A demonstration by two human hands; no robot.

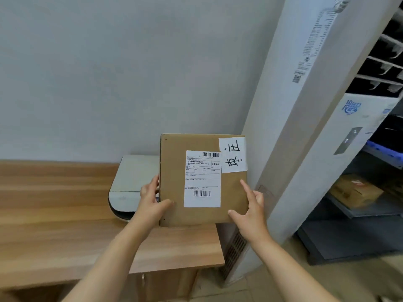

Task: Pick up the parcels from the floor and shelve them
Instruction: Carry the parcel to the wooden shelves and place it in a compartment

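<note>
So we're holding the flat brown cardboard parcel [202, 182] up with both hands, label side facing us, probably so we're able to read the white shipping label [202, 178] and the handwritten white note [233, 155] before deciding where it's going. The left hand [151, 198] is clamping the left edge, thumb on the front and fingers wrapped behind. The right hand [253, 211] is pinching the lower right corner, index finger lying loose on the face. The parcel is hovering over the back corner of the wooden tabletop [65, 214], in front of a white box [130, 182]. The grey metal shelf rack [357, 210] is sitting off to our right, so we're guessing it's heading there.
</note>
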